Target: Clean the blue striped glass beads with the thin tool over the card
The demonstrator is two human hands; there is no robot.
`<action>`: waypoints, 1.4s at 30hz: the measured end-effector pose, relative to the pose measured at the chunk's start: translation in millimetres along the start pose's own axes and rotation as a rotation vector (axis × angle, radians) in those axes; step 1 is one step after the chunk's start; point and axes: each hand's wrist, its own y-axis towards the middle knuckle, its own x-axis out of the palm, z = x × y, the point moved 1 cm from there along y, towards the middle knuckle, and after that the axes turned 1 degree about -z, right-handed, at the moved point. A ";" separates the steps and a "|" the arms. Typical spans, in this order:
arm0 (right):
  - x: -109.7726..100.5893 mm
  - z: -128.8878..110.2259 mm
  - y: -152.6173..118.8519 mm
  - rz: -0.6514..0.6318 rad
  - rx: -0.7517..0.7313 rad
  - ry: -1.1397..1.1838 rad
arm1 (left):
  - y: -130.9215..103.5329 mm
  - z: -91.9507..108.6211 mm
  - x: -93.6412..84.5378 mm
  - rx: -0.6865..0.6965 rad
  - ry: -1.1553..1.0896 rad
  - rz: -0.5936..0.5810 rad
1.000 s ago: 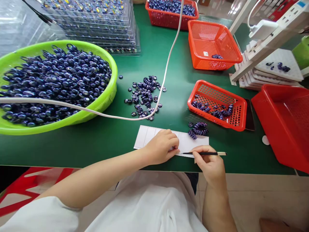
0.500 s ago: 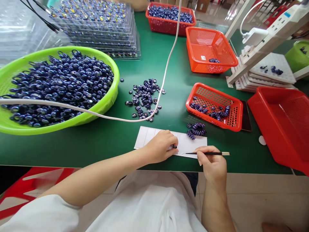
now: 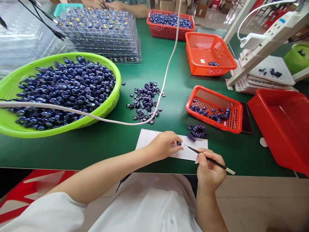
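Note:
My left hand [image 3: 166, 145] is closed over the white card [image 3: 146, 137], pinching a small dark glossy bead [image 3: 178, 143] between thumb and fingers. In my right hand [image 3: 211, 166] is a thin paintbrush [image 3: 210, 159] with a black shaft and a pale end. Its fine tip points left at the bead, a short gap away. On the card's far right corner and the green table lie curled rows of dark blue ring-like beads [image 3: 198, 131]. A loose pile of similar pieces [image 3: 146, 100] sits farther back.
A lime-green basket [image 3: 117, 93] heaped with dark looped pieces stands at left, with a white cable [image 3: 120, 122] running across it. Red baskets [image 3: 190, 108] stand at right and back. Stacked clear trays [image 3: 138, 54] fill the back left; another person's arm [image 3: 136, 9] shows behind them.
My left hand has turned, bringing the bead into clearer view at its fingertips. The brush in my right hand has tilted, its tip rising and its pale end dropping. The camera view has shifted slightly.

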 end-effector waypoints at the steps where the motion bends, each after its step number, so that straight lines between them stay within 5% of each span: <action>1: -0.1 0.3 0.0 0.000 -0.008 -0.007 | -0.4 -0.9 0.9 -0.009 -0.005 -0.002; 11: 1.1 0.6 1.7 0.001 0.003 -0.005 | -1.2 -3.2 -0.6 0.032 0.053 -0.044; 19: 2.3 -9.4 3.7 0.019 0.149 0.073 | 0.5 -0.2 -0.8 -0.197 -0.088 -0.079; 29: 28.0 -22.6 5.9 -0.305 0.341 0.371 | -3.1 5.9 1.3 -0.200 -0.152 -0.123; 42: 20.6 -14.0 14.7 -0.287 0.377 0.352 | -0.5 8.2 -14.1 -0.208 -0.451 -0.302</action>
